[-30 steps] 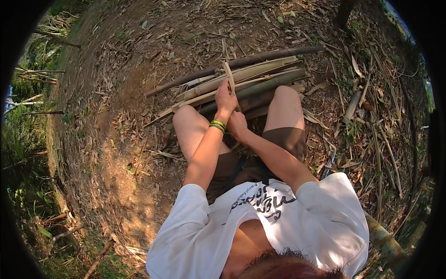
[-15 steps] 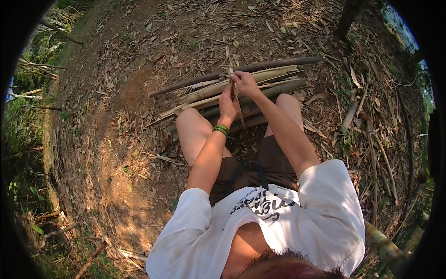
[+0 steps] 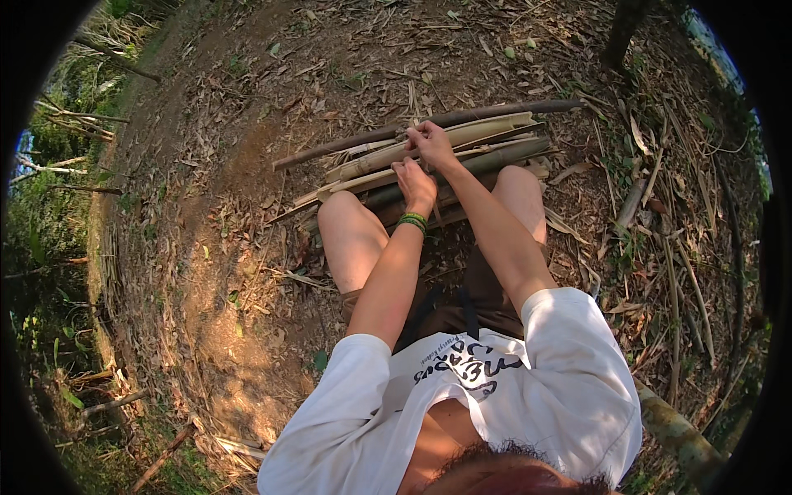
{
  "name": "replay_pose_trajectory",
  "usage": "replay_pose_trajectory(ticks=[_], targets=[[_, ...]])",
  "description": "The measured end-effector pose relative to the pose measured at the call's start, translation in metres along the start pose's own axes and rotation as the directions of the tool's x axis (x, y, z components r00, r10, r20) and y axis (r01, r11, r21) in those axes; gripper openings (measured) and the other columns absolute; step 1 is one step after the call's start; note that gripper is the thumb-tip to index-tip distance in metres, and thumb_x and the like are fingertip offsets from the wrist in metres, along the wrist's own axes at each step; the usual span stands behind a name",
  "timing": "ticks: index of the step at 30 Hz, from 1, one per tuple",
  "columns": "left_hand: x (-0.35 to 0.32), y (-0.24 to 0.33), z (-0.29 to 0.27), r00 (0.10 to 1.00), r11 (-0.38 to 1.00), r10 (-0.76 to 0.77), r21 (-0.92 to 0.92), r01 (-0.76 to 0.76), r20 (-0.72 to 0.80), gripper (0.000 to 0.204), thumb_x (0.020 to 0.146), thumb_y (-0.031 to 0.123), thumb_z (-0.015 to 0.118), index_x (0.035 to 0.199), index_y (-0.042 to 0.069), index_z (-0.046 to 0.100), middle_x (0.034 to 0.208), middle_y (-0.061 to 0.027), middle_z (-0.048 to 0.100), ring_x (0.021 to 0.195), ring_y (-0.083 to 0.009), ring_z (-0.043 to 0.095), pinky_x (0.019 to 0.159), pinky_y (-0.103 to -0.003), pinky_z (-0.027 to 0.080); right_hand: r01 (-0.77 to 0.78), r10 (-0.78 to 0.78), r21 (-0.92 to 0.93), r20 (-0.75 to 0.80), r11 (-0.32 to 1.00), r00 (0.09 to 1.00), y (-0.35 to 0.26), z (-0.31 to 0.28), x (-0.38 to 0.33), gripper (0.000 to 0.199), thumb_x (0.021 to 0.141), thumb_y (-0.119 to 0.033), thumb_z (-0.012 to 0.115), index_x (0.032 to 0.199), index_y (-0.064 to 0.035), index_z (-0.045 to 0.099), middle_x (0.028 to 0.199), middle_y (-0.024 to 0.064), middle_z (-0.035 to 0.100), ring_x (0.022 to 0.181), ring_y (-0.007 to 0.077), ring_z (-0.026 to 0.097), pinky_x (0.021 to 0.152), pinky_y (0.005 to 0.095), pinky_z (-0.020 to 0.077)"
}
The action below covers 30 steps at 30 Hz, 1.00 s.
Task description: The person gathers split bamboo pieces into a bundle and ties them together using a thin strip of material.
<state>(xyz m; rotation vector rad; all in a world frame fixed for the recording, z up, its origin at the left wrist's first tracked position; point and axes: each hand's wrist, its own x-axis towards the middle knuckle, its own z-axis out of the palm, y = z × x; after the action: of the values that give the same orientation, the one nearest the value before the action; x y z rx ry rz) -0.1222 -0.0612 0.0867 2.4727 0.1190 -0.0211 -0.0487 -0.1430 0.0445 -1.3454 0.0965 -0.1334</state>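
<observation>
A bundle of split bamboo pieces (image 3: 487, 129) and greenish stalks lies across the ground just past my knees, with a dark, slightly curved stick (image 3: 355, 144) along its far side. A dry, flat strip (image 3: 439, 216) crosses the bundle, and its tail shows beside my left wrist. Over the far part of the bundle, my right hand (image 3: 432, 146) pinches the strip near the dark stick. My left hand (image 3: 415, 183) is closed just nearer to me, its fingers curled at the strip; their exact grip is partly hidden.
Dry leaves and twigs cover the brown ground around me. A slim trunk (image 3: 620, 37) rises at the far right, and a pale bamboo pole (image 3: 681, 433) lies at the lower right. Branches and green growth line the left edge.
My left hand has drawn back toward me and away from my right hand, which has risen slightly. The strip between them shows less, and the view has shifted a little.
</observation>
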Motion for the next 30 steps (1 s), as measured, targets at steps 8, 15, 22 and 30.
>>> replay_pose_trajectory(ticks=[8,15,22,30], targets=[[0.002,-0.009,0.005,1.0,0.989,0.004,0.149,-0.007,0.021,0.02,0.097,0.008,0.049,0.111,-0.005,0.052,0.109,-0.0314,0.062,0.1,-0.0462,0.064,0.085,-0.053,0.054,-0.081,0.084,-0.122,0.02,0.989,0.996,-0.009,0.008,0.003,0.024,0.098,-0.021,0.065,0.092,-0.0003,0.057,0.076,0.0104,0.073,0.071,0.0157,0.071,0.066,0.0303,0.0552],[-0.014,0.021,-0.005,0.988,0.979,-0.03,0.204,-0.001,0.149,0.02,0.098,0.012,0.05,0.11,-0.003,0.045,0.096,-0.0308,0.068,0.095,-0.0485,0.066,0.083,-0.055,0.053,0.023,-0.019,-0.182,0.025,0.983,1.0,-0.001,-0.008,0.016,0.024,0.097,-0.022,0.066,0.09,0.0004,0.06,0.075,0.0096,0.075,0.07,0.0155,0.072,0.066,0.0314,0.0557],[-0.006,0.004,-0.021,0.996,0.985,-0.03,0.172,0.015,0.082,0.026,0.1,0.024,0.052,0.109,0.001,0.043,0.087,-0.0284,0.068,0.089,-0.0474,0.067,0.076,-0.057,0.052,0.027,-0.053,-0.421,-0.051,0.907,0.997,-0.026,0.013,0.011,0.023,0.093,-0.02,0.067,0.085,0.0017,0.065,0.073,0.0106,0.075,0.069,0.0224,0.074,0.069,0.0343,0.0563],[0.0,-0.001,-0.029,0.991,0.992,0.123,0.011,-0.124,0.059,0.024,0.103,0.026,0.051,0.106,0.004,0.045,0.079,-0.0285,0.066,0.082,-0.051,0.064,0.07,-0.061,0.048,0.038,-0.212,-0.683,-0.173,0.73,0.962,-0.023,0.011,0.044,0.02,0.083,-0.02,0.071,0.078,0.0,0.069,0.072,0.0196,0.071,0.075,0.0372,0.071,0.074,0.0429,0.0555]])
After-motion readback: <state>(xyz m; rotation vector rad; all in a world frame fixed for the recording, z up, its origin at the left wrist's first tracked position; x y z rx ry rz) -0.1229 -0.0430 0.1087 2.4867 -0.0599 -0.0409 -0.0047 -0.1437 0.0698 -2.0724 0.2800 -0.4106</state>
